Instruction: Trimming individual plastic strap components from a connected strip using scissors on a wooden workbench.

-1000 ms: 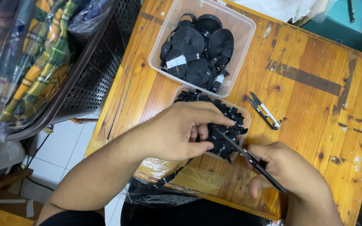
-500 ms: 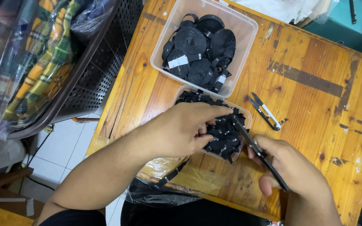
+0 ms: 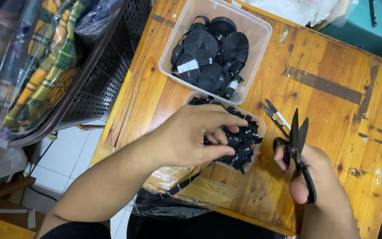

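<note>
My left hand [image 3: 195,135] rests over a small clear tub [image 3: 259,125] full of short black ribbon pieces [image 3: 243,142], with its fingers pinched on some of them. A black ribbon strip [image 3: 183,185] trails from under that hand toward the table's near edge. My right hand [image 3: 312,177] grips black scissors [image 3: 298,146], whose blades point up and stand slightly apart, to the right of the tub and clear of it.
A larger clear tub [image 3: 253,26] holds black ribbon rolls [image 3: 211,55] at the back of the wooden table [image 3: 341,97]. Small thread snips [image 3: 276,116] lie beside the scissors. A dark mesh basket [image 3: 98,84] with bagged plaid cloth [image 3: 45,66] stands left.
My right hand has drawn the scissors away from the small tub to the right and turned the blades upward. My left hand has stayed on the ribbon pieces.
</note>
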